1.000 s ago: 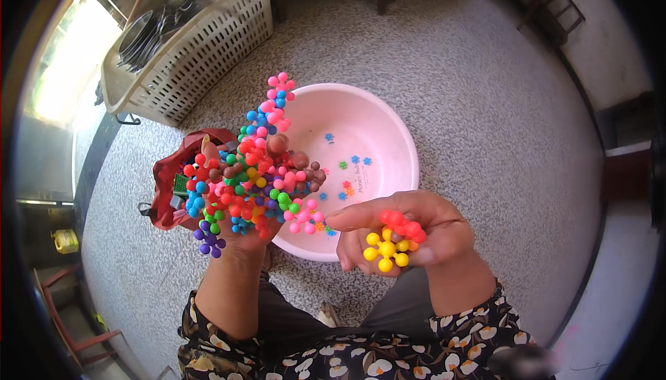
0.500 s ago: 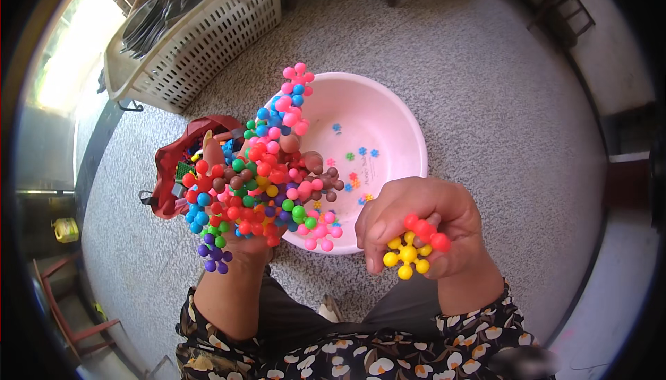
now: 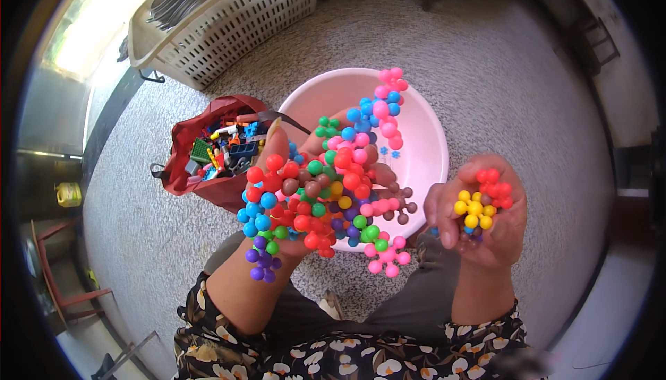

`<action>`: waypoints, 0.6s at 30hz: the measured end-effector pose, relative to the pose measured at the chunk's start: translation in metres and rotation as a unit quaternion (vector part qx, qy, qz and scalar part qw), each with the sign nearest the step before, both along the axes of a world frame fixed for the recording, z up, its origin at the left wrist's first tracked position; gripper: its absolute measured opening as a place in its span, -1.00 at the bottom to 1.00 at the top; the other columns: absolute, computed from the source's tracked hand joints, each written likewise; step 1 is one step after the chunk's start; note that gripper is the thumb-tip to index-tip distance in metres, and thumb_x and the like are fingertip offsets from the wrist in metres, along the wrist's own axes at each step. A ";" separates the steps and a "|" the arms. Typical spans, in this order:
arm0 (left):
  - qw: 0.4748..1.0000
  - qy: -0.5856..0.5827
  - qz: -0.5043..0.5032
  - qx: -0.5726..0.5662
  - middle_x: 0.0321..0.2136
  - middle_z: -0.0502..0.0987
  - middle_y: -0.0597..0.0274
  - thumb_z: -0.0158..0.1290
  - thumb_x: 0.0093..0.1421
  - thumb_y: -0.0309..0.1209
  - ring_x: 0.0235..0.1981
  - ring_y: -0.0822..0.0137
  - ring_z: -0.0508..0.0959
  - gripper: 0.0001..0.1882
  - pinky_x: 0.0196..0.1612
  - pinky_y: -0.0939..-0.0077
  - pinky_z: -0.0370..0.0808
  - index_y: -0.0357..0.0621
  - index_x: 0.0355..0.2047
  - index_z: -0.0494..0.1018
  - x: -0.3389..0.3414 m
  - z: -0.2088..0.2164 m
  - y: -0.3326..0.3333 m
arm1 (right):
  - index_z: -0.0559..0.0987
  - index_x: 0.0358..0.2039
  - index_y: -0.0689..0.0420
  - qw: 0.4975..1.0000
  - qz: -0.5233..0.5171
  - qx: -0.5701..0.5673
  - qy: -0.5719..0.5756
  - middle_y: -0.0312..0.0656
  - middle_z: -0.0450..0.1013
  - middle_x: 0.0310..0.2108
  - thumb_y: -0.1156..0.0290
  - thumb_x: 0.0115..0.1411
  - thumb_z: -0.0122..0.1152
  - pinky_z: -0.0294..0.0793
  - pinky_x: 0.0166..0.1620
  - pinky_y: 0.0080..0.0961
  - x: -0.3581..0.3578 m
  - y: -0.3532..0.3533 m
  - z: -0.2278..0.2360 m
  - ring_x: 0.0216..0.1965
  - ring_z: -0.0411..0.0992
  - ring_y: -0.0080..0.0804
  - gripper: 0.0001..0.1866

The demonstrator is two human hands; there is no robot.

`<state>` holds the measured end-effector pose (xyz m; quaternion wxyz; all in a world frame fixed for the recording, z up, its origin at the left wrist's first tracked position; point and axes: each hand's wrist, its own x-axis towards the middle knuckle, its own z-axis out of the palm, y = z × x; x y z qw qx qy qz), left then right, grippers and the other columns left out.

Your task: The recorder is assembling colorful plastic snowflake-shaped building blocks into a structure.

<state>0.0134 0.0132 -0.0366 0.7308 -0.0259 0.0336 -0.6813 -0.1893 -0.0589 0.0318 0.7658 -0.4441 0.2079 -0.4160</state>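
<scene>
My left hand (image 3: 275, 145) is wrapped round a large cluster of linked ball-ended connector pieces (image 3: 305, 224), in red, blue, green, pink, brown, purple and yellow. A pink-and-blue branch of it sticks up over the pink basin (image 3: 438, 137), and most of the palm is hidden behind the pieces. To the right of the basin, my right hand (image 3: 512, 231) is curled, palm up, round a few loose connector pieces (image 3: 474, 208). Yellow and red ones show on top, with bits of blue and purple below. Small blue flower shapes show on the basin's floor.
An open dark red bag (image 3: 182, 145) full of mixed toy bricks stands left of the basin. Behind it is a white slotted basket (image 3: 239, 37) holding dark items. A reddish chair frame (image 3: 59, 279) and a yellow container (image 3: 68, 194) are at the far left.
Both hands have moved right in view, the left with its cluster, the right away from the basin with its pieces. The bag is more fully in view, and blue and purple pieces now show in my right hand.
</scene>
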 end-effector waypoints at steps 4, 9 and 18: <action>0.993 0.098 0.064 0.022 0.01 0.32 -0.09 -0.25 0.13 0.25 -0.04 0.05 0.41 -0.14 0.02 0.13 0.38 -0.20 0.19 0.02 0.003 -0.055 0.032 | 0.33 -0.13 0.29 0.993 0.046 -0.103 0.029 -0.18 0.39 -0.65 0.14 0.11 0.17 0.32 -0.42 -0.54 0.003 -0.004 -0.001 -0.66 0.35 -0.56 -0.50; 0.996 0.084 0.029 0.008 0.01 0.31 -0.09 -0.23 0.10 0.27 -0.04 0.06 0.41 -0.11 0.03 0.14 0.38 -0.21 0.19 0.01 0.011 -0.041 0.061 | 0.35 -0.15 0.28 0.990 0.041 -0.120 0.056 -0.17 0.39 -0.65 0.13 0.10 0.19 0.33 -0.42 -0.54 0.002 -0.005 -0.008 -0.65 0.35 -0.54 -0.51; 0.998 0.049 -0.024 -0.012 0.02 0.30 -0.09 -0.20 0.04 0.31 -0.05 0.07 0.42 -0.04 0.03 0.16 0.38 -0.21 0.20 -0.02 -0.017 -0.005 0.012 | 0.38 -0.12 0.39 0.999 0.025 0.012 0.017 -0.13 0.45 -0.43 0.18 -0.05 0.34 0.40 -0.46 -0.79 0.008 0.000 -0.010 -0.54 0.41 -0.62 -0.38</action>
